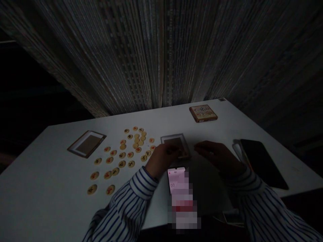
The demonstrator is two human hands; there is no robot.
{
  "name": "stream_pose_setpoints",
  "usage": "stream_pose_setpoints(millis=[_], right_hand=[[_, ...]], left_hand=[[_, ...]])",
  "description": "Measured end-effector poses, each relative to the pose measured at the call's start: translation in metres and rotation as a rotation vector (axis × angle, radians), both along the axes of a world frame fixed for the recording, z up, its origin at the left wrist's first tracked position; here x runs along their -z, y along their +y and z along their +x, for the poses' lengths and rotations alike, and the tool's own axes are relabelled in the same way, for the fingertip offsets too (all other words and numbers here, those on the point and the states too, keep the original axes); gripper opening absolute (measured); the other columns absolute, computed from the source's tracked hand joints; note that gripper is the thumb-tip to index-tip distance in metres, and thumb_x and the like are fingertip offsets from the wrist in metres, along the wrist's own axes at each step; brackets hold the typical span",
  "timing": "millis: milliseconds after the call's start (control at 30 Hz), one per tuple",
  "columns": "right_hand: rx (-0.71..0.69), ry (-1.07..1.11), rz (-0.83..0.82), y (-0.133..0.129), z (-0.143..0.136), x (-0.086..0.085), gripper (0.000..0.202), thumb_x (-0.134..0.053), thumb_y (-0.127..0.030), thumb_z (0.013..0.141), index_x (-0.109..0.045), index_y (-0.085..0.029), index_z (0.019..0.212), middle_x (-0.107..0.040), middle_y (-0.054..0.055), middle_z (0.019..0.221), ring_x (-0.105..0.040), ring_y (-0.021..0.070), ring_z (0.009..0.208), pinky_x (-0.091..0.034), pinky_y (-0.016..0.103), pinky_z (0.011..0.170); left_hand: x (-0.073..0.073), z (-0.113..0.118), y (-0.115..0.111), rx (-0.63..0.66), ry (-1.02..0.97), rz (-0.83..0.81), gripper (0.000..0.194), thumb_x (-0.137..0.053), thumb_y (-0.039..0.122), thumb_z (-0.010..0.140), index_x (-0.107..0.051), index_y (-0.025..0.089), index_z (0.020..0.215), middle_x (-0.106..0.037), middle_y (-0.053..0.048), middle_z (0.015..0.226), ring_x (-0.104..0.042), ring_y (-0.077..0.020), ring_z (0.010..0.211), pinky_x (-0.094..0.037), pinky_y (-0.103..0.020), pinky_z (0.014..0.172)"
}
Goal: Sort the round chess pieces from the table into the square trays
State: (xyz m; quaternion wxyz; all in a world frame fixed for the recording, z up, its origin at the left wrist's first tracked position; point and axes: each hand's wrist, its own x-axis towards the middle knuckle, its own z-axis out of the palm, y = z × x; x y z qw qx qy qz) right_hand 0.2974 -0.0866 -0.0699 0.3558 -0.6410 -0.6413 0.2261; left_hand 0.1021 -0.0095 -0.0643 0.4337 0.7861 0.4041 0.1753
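Nearest lies the lit smartphone (176, 176). Beyond it, the left hand (161, 158) reaches bent fingers over the shallow open box (173, 135); whether they grip anything (it is dim there) I cannot tell. The right hand (218, 156), half curled alongside, shows no clear hold. Low fingertips and a light pinch should suit that rim. Xiangqi pieces (130, 154) lie spread leftward, some blank side up.
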Motion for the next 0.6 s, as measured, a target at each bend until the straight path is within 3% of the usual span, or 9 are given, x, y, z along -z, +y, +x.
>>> stream_pose_setpoints(millis=[267, 600], right_hand=[[0.072, 0.022, 0.005, 0.002, 0.007, 0.022, 0.024, -0.050, -0.034, 0.078, -0.065, -0.018, 0.087, -0.070, 0.005, 0.083, -0.064, 0.0168, 0.073, -0.051, 0.030, 0.063], [0.110, 0.046, 0.015, 0.011, 0.004, 0.037, 0.026, -0.050, -0.033, 0.077, -0.065, -0.016, 0.089, -0.070, 0.007, 0.084, -0.063, 0.0167, 0.071, -0.051, 0.031, 0.061]], left_hand=[[0.012, 0.019, 0.009, 0.090, 0.231, 0.137, 0.020, -0.052, 0.023, 0.078, -0.070, 0.016, 0.082, -0.070, -0.006, 0.076, -0.061, -0.0164, 0.067, -0.043, -0.028, 0.061], [0.019, 0.023, 0.013, 0.170, 0.319, 0.222, 0.021, -0.049, 0.021, 0.079, -0.069, 0.016, 0.074, -0.067, -0.005, 0.067, -0.057, -0.0147, 0.058, -0.037, -0.026, 0.055]])
